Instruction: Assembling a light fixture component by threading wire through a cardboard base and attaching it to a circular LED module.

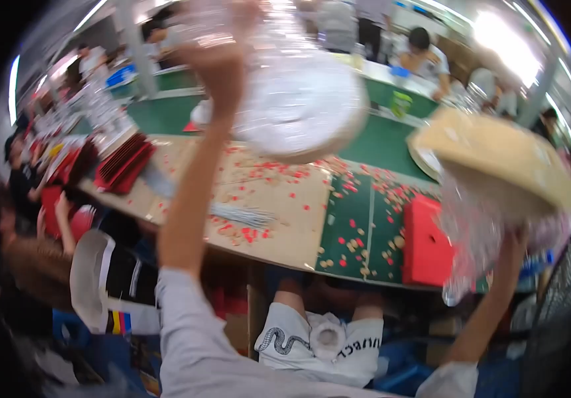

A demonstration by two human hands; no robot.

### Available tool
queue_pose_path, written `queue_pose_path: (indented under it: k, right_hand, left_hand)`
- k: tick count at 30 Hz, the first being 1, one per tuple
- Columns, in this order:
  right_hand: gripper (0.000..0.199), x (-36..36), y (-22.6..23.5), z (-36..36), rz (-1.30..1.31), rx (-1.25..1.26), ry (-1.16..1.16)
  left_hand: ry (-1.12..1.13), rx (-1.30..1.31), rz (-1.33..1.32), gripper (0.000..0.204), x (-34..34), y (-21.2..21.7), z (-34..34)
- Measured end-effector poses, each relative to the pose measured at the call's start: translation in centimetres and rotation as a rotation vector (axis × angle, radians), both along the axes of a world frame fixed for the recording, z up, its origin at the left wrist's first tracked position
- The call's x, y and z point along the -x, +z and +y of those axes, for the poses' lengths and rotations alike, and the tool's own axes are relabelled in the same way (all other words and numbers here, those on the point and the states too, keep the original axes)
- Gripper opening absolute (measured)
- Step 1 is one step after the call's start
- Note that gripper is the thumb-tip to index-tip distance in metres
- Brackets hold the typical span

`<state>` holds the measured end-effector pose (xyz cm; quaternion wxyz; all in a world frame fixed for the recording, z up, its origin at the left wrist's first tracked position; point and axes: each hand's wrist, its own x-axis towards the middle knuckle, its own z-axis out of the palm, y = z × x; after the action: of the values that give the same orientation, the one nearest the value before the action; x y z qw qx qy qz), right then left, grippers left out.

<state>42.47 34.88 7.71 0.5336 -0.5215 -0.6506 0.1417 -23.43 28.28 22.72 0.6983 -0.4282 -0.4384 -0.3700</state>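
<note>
Both my arms are raised over the worktable, and motion smears both hands. My left hand (216, 50) is up at the top, closed on clear plastic wrapping (279, 30). Beside it, a thick white round piece (298, 99) hangs tilted in the plastic. My right hand (516, 235) is at the right, just under a large beige rounded piece (497, 156). Crumpled clear plastic (474, 212) dangles below that piece and hides most of the fingers, which seem to grip the wrapped piece from below.
Red and tan bits (252, 172) litter the cardboard-covered table (298, 232) and green surface. A bundle of thin pale strips (242, 215), a red box (424, 239) and stacked dark red folders (125, 166) lie there. A co-worker (27, 172) sits at the left; others work across the table.
</note>
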Motion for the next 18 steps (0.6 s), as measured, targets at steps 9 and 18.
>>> queue_pose_path:
  k: [9,18]
  right_hand:
    - [0.062,33.1,13.3,18.0,-1.158,-0.082,0.426]
    - [0.013,43.6,3.4,26.4,-1.933,-0.336,0.047]
  left_hand:
    - [-1.021,-0.119,-0.754,0.063,5.2,-7.2,-34.5]
    - [-1.268,-0.331,-0.952,0.076,4.4,-14.7,-38.3]
